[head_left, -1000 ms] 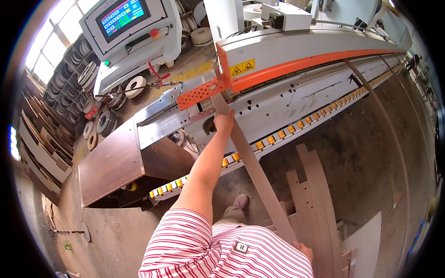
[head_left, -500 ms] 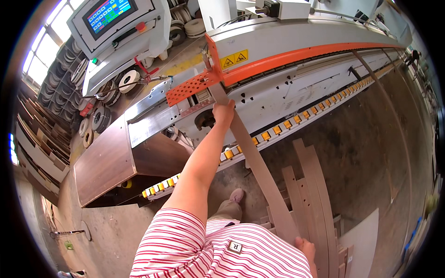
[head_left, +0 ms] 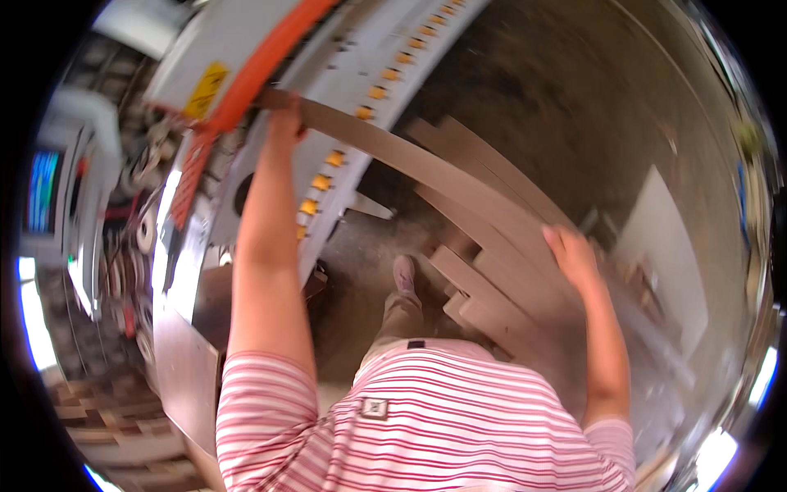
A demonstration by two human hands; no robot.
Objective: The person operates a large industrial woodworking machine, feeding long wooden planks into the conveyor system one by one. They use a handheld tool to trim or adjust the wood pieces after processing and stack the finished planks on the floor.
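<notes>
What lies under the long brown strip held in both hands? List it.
Under the long brown strip, similar brown boards lie stacked on the dusty floor. Its far end, at the left hand, rests against the machine; anything beneath there is hidden.

Brown long strip (head_left: pixel 426 168) and brown boards (head_left: pixel 500 287) on grey-brown floor (head_left: pixel 574 98), white machine (head_left: pixel 279 49) at far left with orange band (head_left: pixel 270 70), yellow label (head_left: pixel 205 88), amber row of rollers (head_left: pixel 361 115); shirt (head_left: pixel 426 418) red-and-white striped; blue screen (head_left: pixel 43 190) far left.

matt brown wooden strip (head_left: pixel 426 164)
</notes>
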